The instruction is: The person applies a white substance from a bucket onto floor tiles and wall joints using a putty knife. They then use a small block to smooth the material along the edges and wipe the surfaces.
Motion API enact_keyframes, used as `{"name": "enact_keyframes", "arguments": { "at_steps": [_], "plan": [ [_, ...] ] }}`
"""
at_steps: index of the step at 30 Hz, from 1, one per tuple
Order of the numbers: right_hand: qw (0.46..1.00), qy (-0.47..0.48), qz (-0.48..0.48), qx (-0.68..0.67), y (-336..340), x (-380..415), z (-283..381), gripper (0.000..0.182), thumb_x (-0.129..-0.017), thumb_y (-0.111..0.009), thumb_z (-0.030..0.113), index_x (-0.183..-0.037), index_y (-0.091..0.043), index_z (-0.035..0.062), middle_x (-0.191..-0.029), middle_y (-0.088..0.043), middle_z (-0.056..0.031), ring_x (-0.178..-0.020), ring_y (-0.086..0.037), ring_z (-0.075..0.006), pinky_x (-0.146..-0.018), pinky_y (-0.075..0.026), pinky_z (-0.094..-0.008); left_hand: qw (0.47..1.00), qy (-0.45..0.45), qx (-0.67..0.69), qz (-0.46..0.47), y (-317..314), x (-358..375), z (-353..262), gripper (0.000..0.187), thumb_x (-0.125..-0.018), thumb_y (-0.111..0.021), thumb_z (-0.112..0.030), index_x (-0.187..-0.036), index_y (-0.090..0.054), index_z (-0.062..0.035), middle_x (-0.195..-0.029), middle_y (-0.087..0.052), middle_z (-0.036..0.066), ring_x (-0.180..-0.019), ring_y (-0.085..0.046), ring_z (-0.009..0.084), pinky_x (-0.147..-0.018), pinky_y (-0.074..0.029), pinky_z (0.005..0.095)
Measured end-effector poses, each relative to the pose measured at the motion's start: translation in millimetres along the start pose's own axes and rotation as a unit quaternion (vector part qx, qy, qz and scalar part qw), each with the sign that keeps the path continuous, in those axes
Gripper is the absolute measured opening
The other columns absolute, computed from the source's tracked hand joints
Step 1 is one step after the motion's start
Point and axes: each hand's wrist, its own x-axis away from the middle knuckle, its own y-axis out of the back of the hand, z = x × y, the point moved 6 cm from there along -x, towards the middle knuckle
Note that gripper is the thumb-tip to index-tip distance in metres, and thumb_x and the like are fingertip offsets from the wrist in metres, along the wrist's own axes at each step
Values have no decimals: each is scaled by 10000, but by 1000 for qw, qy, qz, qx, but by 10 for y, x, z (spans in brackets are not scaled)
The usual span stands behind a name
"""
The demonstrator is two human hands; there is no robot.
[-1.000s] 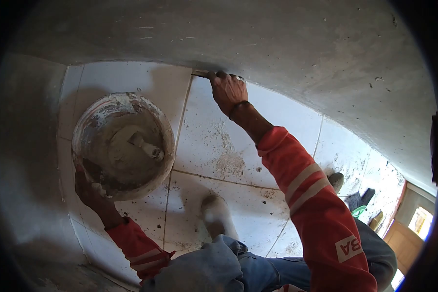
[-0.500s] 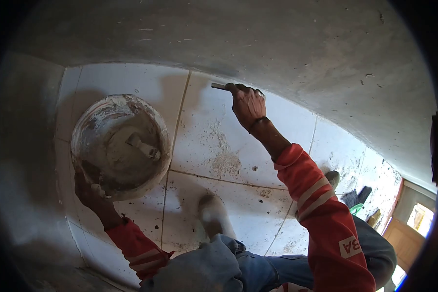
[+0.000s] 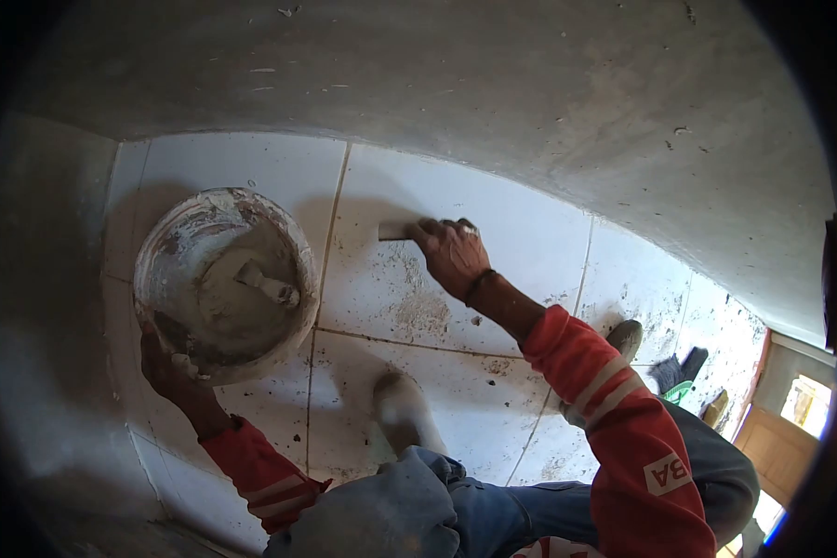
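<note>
A round bucket (image 3: 307, 279), its rim crusted with pale plaster, stands on the tiles at the left. Grey mix (image 3: 228, 307) lies inside it, with a putty knife (image 3: 274, 286) resting on the mix. My left hand (image 3: 165, 365) grips the bucket's near left rim. To the right of the bucket, above the floor, my right hand (image 3: 451, 256) is closed on a flat scraper (image 3: 395, 231), whose blade points left toward the bucket.
Grey plastered walls (image 3: 530, 112) border the white tiled floor (image 3: 493, 242). Crumbs of dry plaster (image 3: 418, 312) lie on the tiles. My boots (image 3: 405, 409) are below. A dark brush (image 3: 679, 370), a green item (image 3: 676, 392) and a wooden door (image 3: 779, 445) appear at the right.
My right hand has come down and slightly left with the scraper, away from the upper wall, and the blade now shows broader. My left hand stays at the bucket rim.
</note>
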Motion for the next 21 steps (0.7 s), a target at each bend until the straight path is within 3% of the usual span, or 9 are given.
{"name": "enact_keyframes", "arguments": {
  "at_steps": [1,3,4,5,10,12,14,17,21],
  "plan": [
    [999,-6,25,-44,93,13,65,375,-973,-495,9,-1279,-638,172,-1206,-718,-123,-1009,-724,-341,-940,-548,-506,1000,-2,2,0,62,-22,60,479,-1084,-448,-329,-1335,-613,44,-1275,-637,157,-1159,-634,254,-988,-512,376],
    [998,-56,-10,11,124,-97,-35,387,-955,-499,-9,-1257,-658,171,-1175,-728,-126,-961,-731,-339,-904,-558,-498,989,-96,-107,22,234,-54,127,459,-1064,-506,-321,-1286,-639,59,-1240,-647,134,-1124,-633,222,-970,-509,355],
    [996,-74,-40,-6,217,-229,-152,400,-945,-494,-23,-1247,-668,172,-1140,-734,-130,-924,-731,-337,-886,-561,-493,989,-97,-111,21,238,-32,104,459,-1064,-506,-321,-1286,-639,59,-1240,-647,134,-1124,-633,222,-970,-509,355],
    [994,-96,-53,-23,271,-358,-274,304,-968,-480,46,-1217,-629,138,-1119,-709,-133,-948,-716,-348,-878,-540,-488,994,-73,-86,14,210,-24,92,458,-1059,-518,-322,-1286,-638,58,-1237,-647,134,-1114,-632,220,-964,-505,354],
    [992,-106,-74,3,201,-749,-285,253,-1004,-458,113,-1143,-669,98,-1100,-689,-145,-1006,-705,-342,-937,-522,-501,1000,-4,-10,-4,81,-47,31,457,-1041,-556,-320,-1288,-638,56,-1234,-648,132,-1105,-627,219,-960,-494,352],
    [992,-95,68,38,23,-588,-22,289,-1035,-436,153,-1214,-660,116,-1214,-628,-185,-1080,-681,-334,-1011,-500,-513,999,-12,-32,-5,50,-25,-35,456,-1037,-560,-313,-1289,-637,59,-1237,-647,133,-1110,-626,222,-965,-492,359],
    [999,11,-3,30,-121,-218,258,309,-1028,-434,143,-1257,-641,132,-1243,-633,-161,-1107,-673,-323,-1042,-483,-527,1000,-3,-12,-6,58,-36,-20,459,-1035,-564,-315,-1291,-636,59,-1237,-647,132,-1110,-625,222,-966,-491,358],
    [995,-8,92,-38,-30,55,332,371,-1005,-447,94,-1340,-594,159,-1249,-672,-130,-1092,-690,-294,-1035,-485,-518,999,-12,-33,0,154,-87,106,489,-1054,-530,-340,-1333,-613,52,-1284,-629,137,-1158,-610,221,-991,-485,356],
    [991,-108,-75,-6,311,-155,-390,371,-945,-506,37,-1261,-642,176,-1107,-708,-106,-981,-702,-324,-908,-523,-487,996,-19,-86,12,174,-63,64,526,-1066,-507,-379,-1363,-597,45,-1314,-616,143,-1189,-603,222,-1000,-490,360]
  ]
}}
